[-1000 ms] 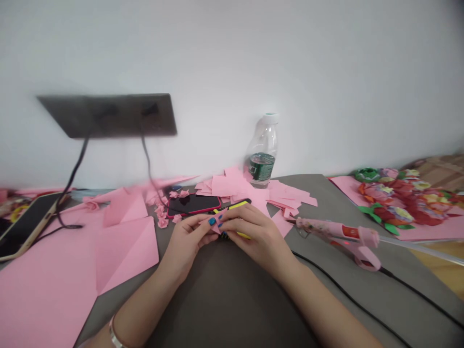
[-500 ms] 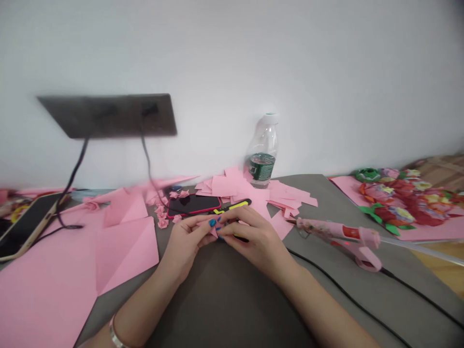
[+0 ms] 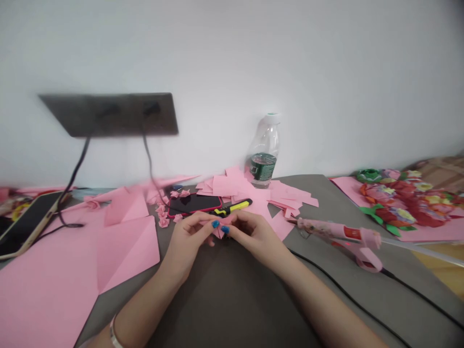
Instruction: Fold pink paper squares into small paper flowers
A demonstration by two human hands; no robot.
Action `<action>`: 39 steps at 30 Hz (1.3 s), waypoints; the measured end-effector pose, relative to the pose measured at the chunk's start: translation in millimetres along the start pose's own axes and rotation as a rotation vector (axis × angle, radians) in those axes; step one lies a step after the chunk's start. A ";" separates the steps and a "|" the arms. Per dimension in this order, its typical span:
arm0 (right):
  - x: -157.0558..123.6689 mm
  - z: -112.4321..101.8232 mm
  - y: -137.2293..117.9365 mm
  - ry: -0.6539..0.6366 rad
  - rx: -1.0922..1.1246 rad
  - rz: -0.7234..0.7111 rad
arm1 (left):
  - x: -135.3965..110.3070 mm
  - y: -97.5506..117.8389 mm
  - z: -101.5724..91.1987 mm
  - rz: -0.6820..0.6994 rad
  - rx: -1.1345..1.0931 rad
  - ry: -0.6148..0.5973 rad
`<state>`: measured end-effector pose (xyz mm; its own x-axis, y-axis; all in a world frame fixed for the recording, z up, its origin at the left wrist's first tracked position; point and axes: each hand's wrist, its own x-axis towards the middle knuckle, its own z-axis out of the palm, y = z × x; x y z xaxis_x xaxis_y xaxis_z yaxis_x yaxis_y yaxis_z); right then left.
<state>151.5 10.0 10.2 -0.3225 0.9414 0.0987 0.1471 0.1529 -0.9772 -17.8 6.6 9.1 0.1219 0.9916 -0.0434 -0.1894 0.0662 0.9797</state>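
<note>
My left hand and my right hand meet over the grey table surface, both pinching a small folded piece of pink paper between thumbs and fingertips. My nails are painted blue. Just behind the hands lie a black and yellow utility knife and a phone in a red case. Small folded pink paper pieces lie left of the phone.
Large pink paper sheets cover the left; cut pink squares lie behind. A plastic bottle stands by the wall. A pink glue gun with a black cable lies right; paper flowers far right. Another phone sits far left.
My hands have drawn a little nearer to me and off the utility knife, which now shows in full. The pinched pink piece has been turned and folded smaller.
</note>
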 end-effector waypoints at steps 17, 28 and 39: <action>-2.3 0.2 -2.9 0.063 0.120 -0.053 | -4.9 2.2 7.8 -0.157 -0.283 -0.086; -1.4 0.6 -2.1 0.055 0.065 -0.073 | -0.5 -3.5 2.2 -0.061 -0.121 -0.118; -2.9 -4.6 -8.1 -0.014 0.036 -0.105 | -3.6 -0.6 2.7 -0.135 -0.019 -0.224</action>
<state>155.6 7.4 18.7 -0.3478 0.9163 0.1987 0.0780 0.2395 -0.9678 -15.5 2.7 9.3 0.3596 0.9244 -0.1271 -0.1747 0.2006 0.9640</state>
